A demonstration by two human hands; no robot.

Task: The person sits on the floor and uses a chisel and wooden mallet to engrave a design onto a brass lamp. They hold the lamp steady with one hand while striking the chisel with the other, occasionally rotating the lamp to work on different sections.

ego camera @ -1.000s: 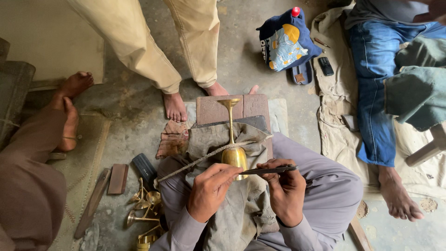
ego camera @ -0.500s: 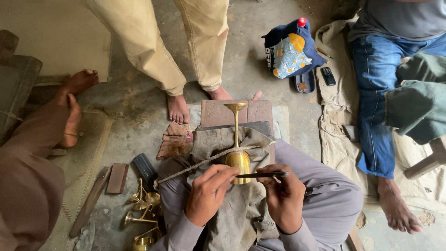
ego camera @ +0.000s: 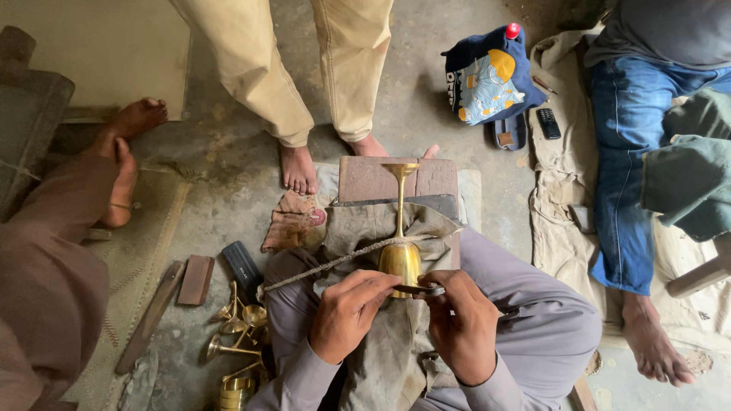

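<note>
The person is sitting cross-legged on the floor with a brass goblet (ego camera: 400,247) lying across the lap, on a drab cloth (ego camera: 384,228) draped over a dark block (ego camera: 396,183). Compared with a second ago, the goblet is sitting in much the same place, but the hands are drawing in closer to its bowl. The dark tool (ego camera: 422,289) that was stretched out flat between the two hands is now tucked almost out of sight under the fingers, only a short end showing beside the bowl's rim. To me that reads as the work settling on the rim end of the bowl rather than moving along the stem.

The left hand (ego camera: 346,313) is curling its fingers over the near edge of the bowl, its grip closed on the goblet. The right hand (ego camera: 461,323) is pinching the tool, grip clamped on it, thumb pressing toward the bowl.

The goblet's long axis is running away from the person: bowl nearest the hands, thin stem stretching outward, the flat foot (ego camera: 400,167) pointing toward the bare feet (ego camera: 298,169) of someone standing opposite. A thin rod (ego camera: 335,262) is crossing it at a slant, just behind the bowl. More brass goblets (ego camera: 236,335) are lying in a heap by the person's left knee.
</note>
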